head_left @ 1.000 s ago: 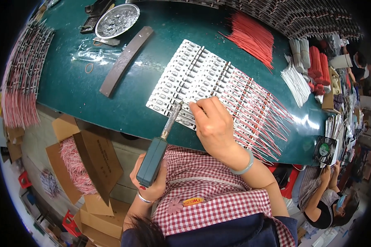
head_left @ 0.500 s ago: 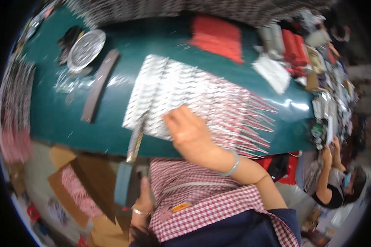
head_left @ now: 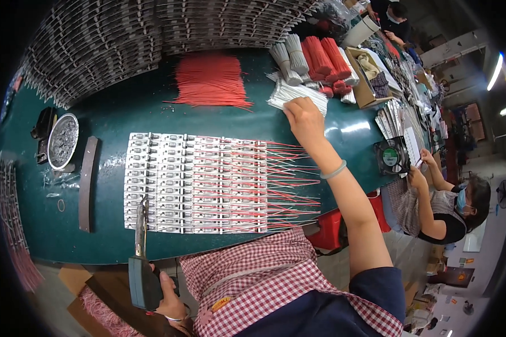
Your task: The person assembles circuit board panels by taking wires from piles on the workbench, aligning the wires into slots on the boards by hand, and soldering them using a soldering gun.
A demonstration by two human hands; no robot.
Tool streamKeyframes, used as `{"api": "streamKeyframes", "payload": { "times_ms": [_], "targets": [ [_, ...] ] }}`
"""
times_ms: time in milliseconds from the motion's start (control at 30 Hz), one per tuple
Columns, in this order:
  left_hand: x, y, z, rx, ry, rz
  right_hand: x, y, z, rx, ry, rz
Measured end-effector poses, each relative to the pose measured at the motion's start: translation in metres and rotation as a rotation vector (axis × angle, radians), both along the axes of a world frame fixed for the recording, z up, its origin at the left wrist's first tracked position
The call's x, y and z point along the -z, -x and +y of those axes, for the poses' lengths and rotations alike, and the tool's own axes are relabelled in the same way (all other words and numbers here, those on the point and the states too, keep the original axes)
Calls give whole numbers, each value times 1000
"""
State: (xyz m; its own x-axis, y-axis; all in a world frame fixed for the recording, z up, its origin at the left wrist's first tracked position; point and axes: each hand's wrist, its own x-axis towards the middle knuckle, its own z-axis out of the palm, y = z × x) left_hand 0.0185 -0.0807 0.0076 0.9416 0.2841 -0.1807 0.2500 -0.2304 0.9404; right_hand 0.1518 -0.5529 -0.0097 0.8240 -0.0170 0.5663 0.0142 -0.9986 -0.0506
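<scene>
In my left hand [head_left: 170,300] is a dark blue-green soldering gun [head_left: 143,281], its pistol grip in my fingers and its long metal nose over the lower left part of a white panel [head_left: 174,185]. The panel lies flat on the green table [head_left: 109,168] and carries rows of small boards. Red and white wires [head_left: 292,185] stick out past its right edge. My right hand [head_left: 306,121] is stretched to a pile of thin white wires [head_left: 317,100] at the back. Its fingers are pinched at the pile's near left edge, where they partly hide what they grip.
A stack of red wires [head_left: 208,81] lies behind the panel. Left stand a round dish [head_left: 63,140] and a dark bar [head_left: 89,185]. Wire bundles [head_left: 320,59], a box [head_left: 365,78] and a small fan [head_left: 392,156] are at the right, near a seated co-worker [head_left: 452,210].
My right hand has gone from over the panel to the white wires farther back and right. The soldering gun stays in my left hand, and the whole view has turned.
</scene>
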Motion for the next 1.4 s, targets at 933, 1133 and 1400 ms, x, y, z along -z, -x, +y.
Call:
{"api": "streamKeyframes", "payload": {
  "times_ms": [933, 1133, 1400],
  "targets": [
    [31, 4, 35, 13, 40, -271, -48, -26, 117, -98, 723, 544],
    [41, 10, 48, 0, 74, -225, -88, -16, 180, -339, 240, 408],
    [23, 4, 43, 44, 179, -184, -36, 9, 273, -642, -241, 228]
  ]
}}
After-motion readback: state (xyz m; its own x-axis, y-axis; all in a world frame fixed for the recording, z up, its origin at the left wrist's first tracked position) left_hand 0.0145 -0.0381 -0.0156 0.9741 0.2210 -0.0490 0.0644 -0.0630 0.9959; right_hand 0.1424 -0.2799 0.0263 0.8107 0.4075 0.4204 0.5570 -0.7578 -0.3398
